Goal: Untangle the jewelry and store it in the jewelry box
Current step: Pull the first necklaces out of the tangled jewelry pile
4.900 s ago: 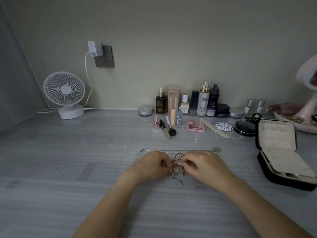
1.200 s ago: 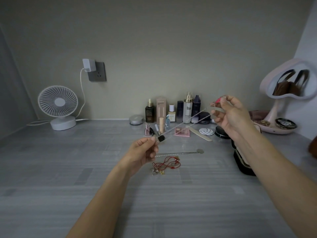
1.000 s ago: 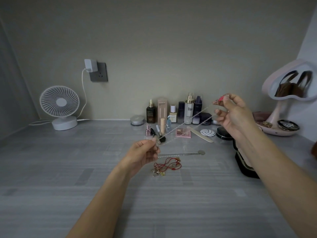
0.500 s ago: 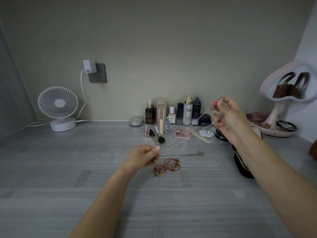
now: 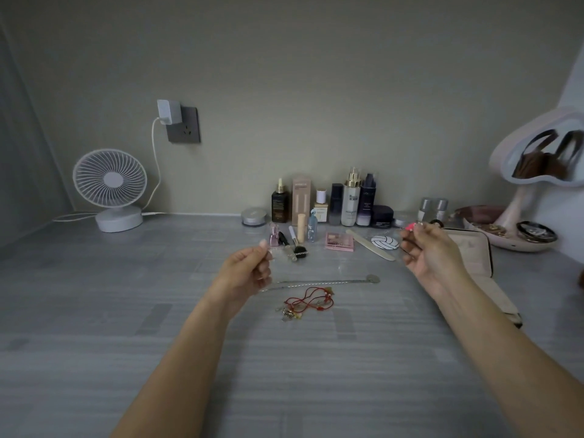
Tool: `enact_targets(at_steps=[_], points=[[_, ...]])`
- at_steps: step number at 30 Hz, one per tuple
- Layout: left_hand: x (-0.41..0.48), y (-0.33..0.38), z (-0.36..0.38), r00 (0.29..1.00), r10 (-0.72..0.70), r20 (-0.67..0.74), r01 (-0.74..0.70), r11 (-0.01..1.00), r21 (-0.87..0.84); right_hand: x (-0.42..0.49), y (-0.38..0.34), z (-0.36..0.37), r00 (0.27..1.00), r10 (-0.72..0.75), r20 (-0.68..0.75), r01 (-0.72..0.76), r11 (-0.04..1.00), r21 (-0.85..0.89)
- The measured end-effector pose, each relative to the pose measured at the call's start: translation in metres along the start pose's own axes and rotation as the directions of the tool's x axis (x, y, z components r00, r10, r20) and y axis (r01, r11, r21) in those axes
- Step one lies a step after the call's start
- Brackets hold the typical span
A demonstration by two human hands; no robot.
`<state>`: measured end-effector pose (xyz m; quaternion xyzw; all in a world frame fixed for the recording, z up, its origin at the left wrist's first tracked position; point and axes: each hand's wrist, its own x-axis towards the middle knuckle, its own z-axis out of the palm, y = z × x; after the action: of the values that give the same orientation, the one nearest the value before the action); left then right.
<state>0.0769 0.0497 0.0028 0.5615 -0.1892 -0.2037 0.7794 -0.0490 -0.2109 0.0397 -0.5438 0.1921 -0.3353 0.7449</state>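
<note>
Holds both hands raised over the grey table, well apart. Pinches one end of a necklace in the left hand, thumb against forefinger. Grips the other end by its pink charm in the right hand, with the chain between nearly lost in blur. Has lying on the table, below and between the hands, a long silver chain ending in a round disc. Just nearer, a tangle of red cord with small charms. Has the open jewelry box just behind the right wrist, cosmetic bottles in a row along the wall, and a white fan at far left.
</note>
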Motion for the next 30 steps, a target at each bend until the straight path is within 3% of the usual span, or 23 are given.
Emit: enact_targets(at_steps=[6, 11, 15, 18, 20, 23, 26, 30], points=[[-0.005, 0.018, 0.001, 0.993, 0.099, 0.061, -0.082, 0.968, -0.238, 0.005, -0.002, 0.008, 0.999, -0.040, 0.021, 0.040, 0.999, -0.002], [-0.002, 0.020, -0.009, 0.991, 0.133, -0.004, -0.132, 0.973, -0.191, 0.008, 0.002, 0.009, 0.999, -0.019, 0.044, 0.020, 1.000, -0.010], [0.005, 0.012, -0.025, 0.991, 0.075, -0.112, -0.079, 0.996, -0.032, 0.011, 0.012, 0.010, 0.999, 0.015, 0.045, -0.014, 0.999, -0.030], [0.011, 0.004, -0.033, 0.973, 0.075, -0.220, -0.040, 0.986, 0.160, 0.018, 0.022, 0.008, 0.998, 0.018, 0.066, -0.008, 0.990, -0.141], [0.016, -0.003, -0.039, 0.942, 0.143, -0.304, -0.010, 0.917, 0.400, 0.023, 0.030, 0.005, 0.995, -0.001, 0.099, 0.030, 0.955, -0.295], [0.024, -0.015, -0.044, 0.897, 0.288, -0.336, 0.035, 0.711, 0.702, 0.031, 0.042, 0.000, 0.988, -0.023, 0.151, 0.101, 0.836, -0.539], [0.031, -0.024, -0.045, 0.888, 0.307, -0.341, 0.081, 0.626, 0.775, 0.040, 0.054, -0.002, 0.977, -0.066, 0.201, 0.181, 0.755, -0.630], [0.043, -0.023, -0.045, 0.907, 0.215, -0.362, 0.199, 0.538, 0.819, 0.049, 0.067, -0.001, 0.974, -0.116, 0.193, 0.218, 0.694, -0.686]])
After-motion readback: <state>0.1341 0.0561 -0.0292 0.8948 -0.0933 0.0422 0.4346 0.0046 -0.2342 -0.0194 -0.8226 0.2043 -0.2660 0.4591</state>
